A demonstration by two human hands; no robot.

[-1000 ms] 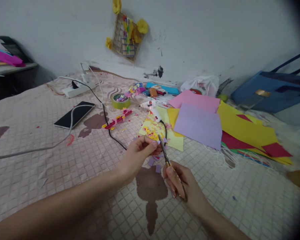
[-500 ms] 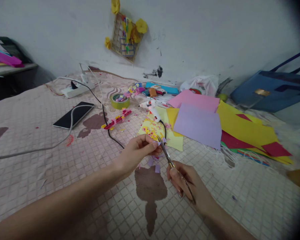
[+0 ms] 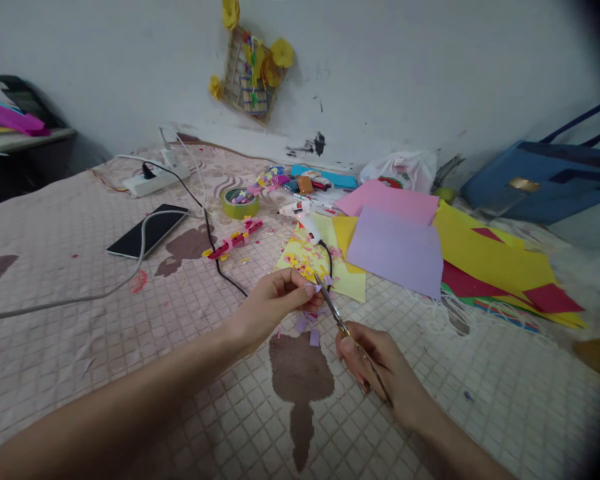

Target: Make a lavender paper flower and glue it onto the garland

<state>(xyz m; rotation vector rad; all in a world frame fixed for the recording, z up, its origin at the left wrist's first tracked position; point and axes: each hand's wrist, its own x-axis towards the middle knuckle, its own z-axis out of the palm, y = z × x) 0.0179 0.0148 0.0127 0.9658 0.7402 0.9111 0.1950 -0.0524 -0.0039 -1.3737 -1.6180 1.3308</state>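
Between the thumb and fingers of my left hand (image 3: pixel 285 297) is a small purple paper piece (image 3: pixel 316 289). My right hand (image 3: pixel 370 363) is closed round the handles of metal scissors (image 3: pixel 333 309), whose blades point up and left, their tips beside the purple piece. Small purple scraps (image 3: pixel 315 337) lie on the cloth just below my left fingertips. Past the hands, yellow and pink snippets (image 3: pixel 300 259) are scattered on pale yellow sheets (image 3: pixel 353 285). A white glue gun (image 3: pixel 309 225) rests at the back of these sheets.
Purple sheet (image 3: pixel 395 252), pink sheet (image 3: pixel 400 201) and yellow sheets (image 3: pixel 495 267) lie to the right, near a blue bag (image 3: pixel 545 180). Leftward are a decorated red strip (image 3: pixel 234 240), tape roll (image 3: pixel 240 203), black phone (image 3: pixel 147 231), cables and a power strip (image 3: pixel 156 180).
The scissors and my right hand have shifted very slightly. My left hand keeps its place with the purple piece.
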